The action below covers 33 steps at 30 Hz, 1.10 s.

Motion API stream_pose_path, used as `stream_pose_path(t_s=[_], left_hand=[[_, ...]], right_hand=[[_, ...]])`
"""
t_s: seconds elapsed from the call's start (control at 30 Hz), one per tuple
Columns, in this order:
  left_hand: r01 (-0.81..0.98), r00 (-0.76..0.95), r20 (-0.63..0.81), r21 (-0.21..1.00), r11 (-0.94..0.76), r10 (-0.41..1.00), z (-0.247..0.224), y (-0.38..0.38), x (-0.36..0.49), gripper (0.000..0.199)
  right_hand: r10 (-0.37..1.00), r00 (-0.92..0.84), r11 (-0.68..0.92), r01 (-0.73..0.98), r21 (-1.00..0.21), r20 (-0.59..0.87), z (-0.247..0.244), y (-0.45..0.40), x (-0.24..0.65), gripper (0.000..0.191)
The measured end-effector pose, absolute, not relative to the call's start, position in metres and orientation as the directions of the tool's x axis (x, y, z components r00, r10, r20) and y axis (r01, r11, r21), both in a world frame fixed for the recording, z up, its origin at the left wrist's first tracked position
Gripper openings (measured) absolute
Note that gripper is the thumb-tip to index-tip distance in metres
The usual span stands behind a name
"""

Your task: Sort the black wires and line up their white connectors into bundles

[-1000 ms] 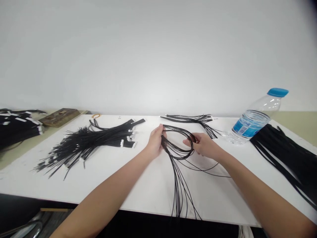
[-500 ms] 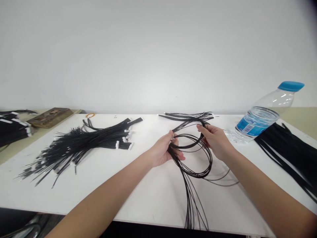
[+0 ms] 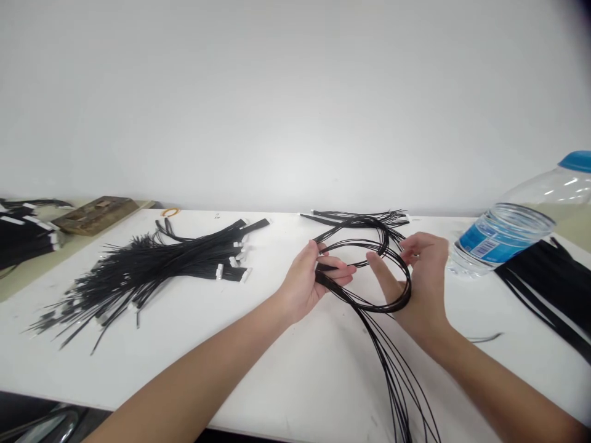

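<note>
Coiled thin black cables (image 3: 401, 294) hang in loops above the white table (image 3: 295, 369). My left hand (image 3: 308, 280) pinches the bundle at the loops' left side, thumb on top and fingers curled beneath. At the right side of the loops, my right hand (image 3: 422, 283) has its thumb and fingers apart, with the thumb inside the lower loop and the cables passing between. Loose cable ends trail down to the table's front edge. Behind the loops lies a flat bundle of black cables (image 3: 360, 216) with white ends.
A large pile of black cables with white connectors (image 3: 152, 261) covers the left side. A blue-capped water bottle (image 3: 498, 237) stands at right, beside more black cables (image 3: 554, 283). At far left are a brown block (image 3: 96, 216), another cable bundle (image 3: 23, 237) and an orange ring (image 3: 170, 211).
My right hand has opened from its pinch and moved right and down around the loops. The trailing cable ends have swung right. The view has shifted slightly.
</note>
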<state>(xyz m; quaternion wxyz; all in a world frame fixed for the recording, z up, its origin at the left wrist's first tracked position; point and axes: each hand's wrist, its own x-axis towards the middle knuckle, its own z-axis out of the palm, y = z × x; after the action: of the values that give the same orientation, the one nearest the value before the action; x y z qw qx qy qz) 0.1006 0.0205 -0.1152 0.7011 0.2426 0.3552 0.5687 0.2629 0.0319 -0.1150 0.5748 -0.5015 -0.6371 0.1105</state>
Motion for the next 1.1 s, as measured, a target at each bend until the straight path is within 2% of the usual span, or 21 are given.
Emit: stream_pose_path(t_s=[0.07,0.17,0.27,0.37,0.5,0.67,0.73,0.87,0.9,0.97,1.03,1.07,1.1], left_hand=[[-0.635,0.085,-0.187,0.747,0.198,0.979,-0.114,0.019,0.102,0.029],[-0.635,0.054,-0.16,0.756,0.157,0.986,-0.112,0.017,0.103,0.031],[-0.628,0.044,-0.149,0.765,0.143,0.988,-0.111,0.015,0.104,0.032],[-0.633,0.037,-0.134,0.764,0.127,0.99,-0.111,0.013,0.103,0.032],[-0.623,0.06,-0.11,0.773,0.123,0.992,-0.112,0.012,0.103,0.032],[-0.596,0.08,-0.125,0.789,0.148,0.989,-0.116,0.011,0.104,0.035],[-0.587,0.086,-0.14,0.793,0.164,0.986,-0.117,0.011,0.105,0.036],[-0.566,0.075,-0.146,0.809,0.162,0.987,-0.117,0.011,0.106,0.037],[-0.564,0.069,-0.146,0.81,0.159,0.987,-0.118,0.011,0.106,0.037],[-0.562,0.068,-0.158,0.81,0.169,0.985,-0.118,0.012,0.106,0.037],[-0.557,0.082,-0.185,0.806,0.199,0.979,-0.119,0.012,0.106,0.037],[-0.556,0.092,-0.195,0.804,0.212,0.977,-0.119,0.012,0.106,0.038],[-0.554,0.103,-0.202,0.802,0.225,0.974,-0.118,0.013,0.106,0.038]], right_hand=[[0.829,0.001,0.473,0.533,-0.702,0.559,-0.111,0.023,0.26,0.022],[0.9,-0.2,0.433,0.493,-0.754,0.387,-0.108,0.013,0.255,0.017],[0.893,-0.295,0.444,0.456,-0.771,0.34,-0.111,0.01,0.252,0.011],[0.855,-0.327,0.515,0.427,-0.744,0.403,-0.118,0.011,0.252,0.01],[0.755,-0.385,0.656,0.438,-0.614,0.531,-0.125,0.014,0.252,0.009],[0.786,-0.426,0.616,0.485,-0.62,0.448,-0.128,0.013,0.251,0.01],[0.778,-0.422,0.628,0.547,-0.553,0.466,-0.131,0.012,0.251,0.012],[0.688,-0.409,0.675,0.663,-0.323,0.599,-0.133,0.012,0.25,0.015],[0.68,-0.403,0.672,0.676,-0.302,0.613,-0.132,0.012,0.251,0.016],[0.724,-0.385,0.651,0.657,-0.381,0.572,-0.126,0.014,0.253,0.016],[0.818,-0.417,0.573,0.529,-0.626,0.395,-0.116,0.018,0.259,0.014],[0.836,-0.48,0.481,0.409,-0.775,0.266,-0.11,0.021,0.263,0.013],[0.812,-0.572,0.325,0.283,-0.902,0.113,-0.104,0.025,0.269,0.013]])
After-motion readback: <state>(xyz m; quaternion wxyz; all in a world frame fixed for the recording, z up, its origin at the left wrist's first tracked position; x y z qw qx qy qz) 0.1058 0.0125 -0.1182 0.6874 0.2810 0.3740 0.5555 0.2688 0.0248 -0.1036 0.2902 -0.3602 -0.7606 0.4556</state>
